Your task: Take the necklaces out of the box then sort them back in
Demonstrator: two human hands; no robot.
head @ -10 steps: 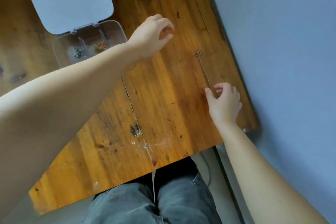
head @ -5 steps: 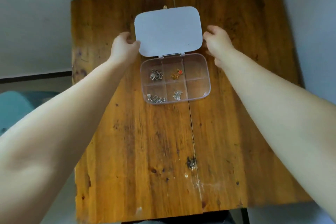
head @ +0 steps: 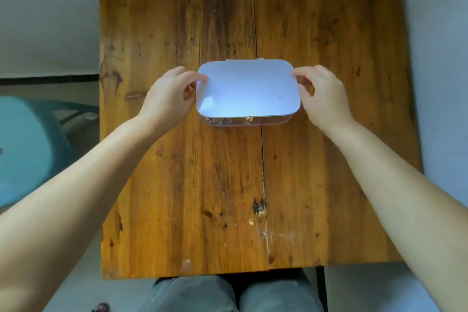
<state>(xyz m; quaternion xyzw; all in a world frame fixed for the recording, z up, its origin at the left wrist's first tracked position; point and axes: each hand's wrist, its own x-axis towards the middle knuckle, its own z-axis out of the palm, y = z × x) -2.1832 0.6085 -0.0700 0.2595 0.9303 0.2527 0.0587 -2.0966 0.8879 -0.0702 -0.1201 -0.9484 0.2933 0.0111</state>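
The left hand (head: 168, 99) is curled at the left short edge of the box lid (head: 247, 91), thumb lying on the lid's top near the corner and the other fingers tucked under or against its side, so it pinches the lid edge. The right hand (head: 323, 97) mirrors it on the right short edge, thumb tip on the upper right corner, fingers bent beneath. Neither hand is spread; both are partly closed around the lid's rim.

The lid is a smooth, opaque white rectangle with rounded corners and a faint sheen, with a small tab showing along its far edge. It covers the clear plastic box (head: 273, 121), whose transparent front wall shows as a thin strip along the near side. Whether the lid is pressed fully shut or rests slightly raised is hard to tell from this angle. Through that strip a silvery tangle of necklaces (head: 219, 121) lies in the left part, and a small gold-coloured bead sits near the middle.

The box sits at the centre of the bench (head: 177, 185), a worn, varnished wooden top in orange-brown with dark grain streaks, scratches, pale scuffs and a lengthwise seam between two boards.
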